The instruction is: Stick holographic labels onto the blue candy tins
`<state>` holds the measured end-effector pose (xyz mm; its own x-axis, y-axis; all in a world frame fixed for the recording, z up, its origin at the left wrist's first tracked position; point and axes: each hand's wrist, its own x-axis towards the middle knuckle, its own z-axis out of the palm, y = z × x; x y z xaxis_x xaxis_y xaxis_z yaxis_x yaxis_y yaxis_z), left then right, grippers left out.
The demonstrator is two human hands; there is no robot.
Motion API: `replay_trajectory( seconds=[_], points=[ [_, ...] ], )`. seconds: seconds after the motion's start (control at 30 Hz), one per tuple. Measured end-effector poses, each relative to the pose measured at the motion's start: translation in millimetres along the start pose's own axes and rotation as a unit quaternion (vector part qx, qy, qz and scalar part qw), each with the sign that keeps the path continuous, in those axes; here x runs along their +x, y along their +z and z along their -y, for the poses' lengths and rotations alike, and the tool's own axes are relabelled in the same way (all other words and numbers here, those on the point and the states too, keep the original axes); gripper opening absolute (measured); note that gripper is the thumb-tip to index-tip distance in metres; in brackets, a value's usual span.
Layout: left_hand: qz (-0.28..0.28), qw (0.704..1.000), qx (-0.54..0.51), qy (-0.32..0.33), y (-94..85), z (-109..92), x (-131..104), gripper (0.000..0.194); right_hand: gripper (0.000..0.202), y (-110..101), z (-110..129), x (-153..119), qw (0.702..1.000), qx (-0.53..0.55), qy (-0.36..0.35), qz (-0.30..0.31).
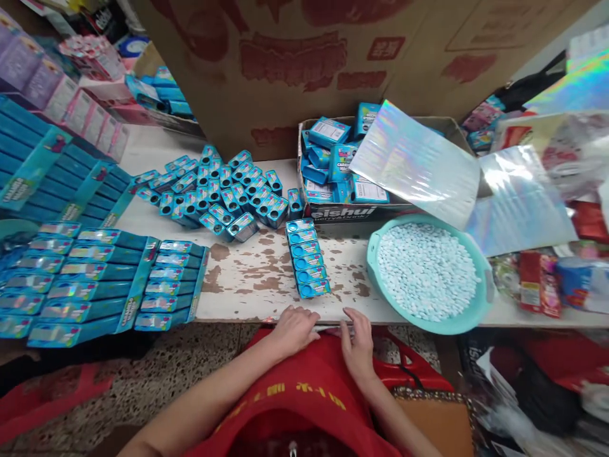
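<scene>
My left hand [294, 330] lies at the table's front edge, its fingers stretched loosely and holding nothing that I can see. My right hand [358, 341] is beside it, thumb and fingers apart. Something whitish, too small to make out, shows between the two hands at the edge. Just beyond my left hand stands a short row of small blue candy boxes [308, 260], with round recesses in their tops. To the right, a turquoise basin [372, 257] holds many small pale candies [428, 270].
Many loose blue boxes [214, 187] with dark round holes stand behind. Packed blue boxes [90, 279] are stacked left. An open carton [342, 212] holds more boxes, partly under a shiny holographic sheet [419, 158]. A large cardboard box [304, 76] blocks the back.
</scene>
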<state>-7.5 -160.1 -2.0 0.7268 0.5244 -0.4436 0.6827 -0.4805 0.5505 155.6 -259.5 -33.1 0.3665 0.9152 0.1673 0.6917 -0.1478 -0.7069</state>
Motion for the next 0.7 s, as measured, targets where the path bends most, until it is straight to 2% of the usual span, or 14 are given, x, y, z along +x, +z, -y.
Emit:
replay_trajectory(
  seconds=[0.03,0.2,0.4,0.57,0.7],
  points=[
    [0.013,1.000,0.016,-0.004,-0.1,-3,5,0.022,0.025,-1,-5,-1,1.000,-0.012,-0.009,-0.007],
    [0.070,0.994,0.004,-0.086,-4.1,5,28,0.026,0.028,1,-10,-4,0.997,-0.055,-0.043,-0.016],
    [0.050,0.997,-0.005,-0.066,-2.6,9,39,0.030,0.033,15,-9,-3,0.995,-0.084,-0.061,0.011],
    [0.062,0.994,0.017,-0.089,2.3,7,46,0.033,0.038,26,-12,-2,0.974,-0.173,-0.127,0.069],
    [0.071,0.993,0.024,-0.094,4.5,9,48,0.033,0.041,25,-15,-9,0.959,-0.192,-0.182,0.100]
  ],
)
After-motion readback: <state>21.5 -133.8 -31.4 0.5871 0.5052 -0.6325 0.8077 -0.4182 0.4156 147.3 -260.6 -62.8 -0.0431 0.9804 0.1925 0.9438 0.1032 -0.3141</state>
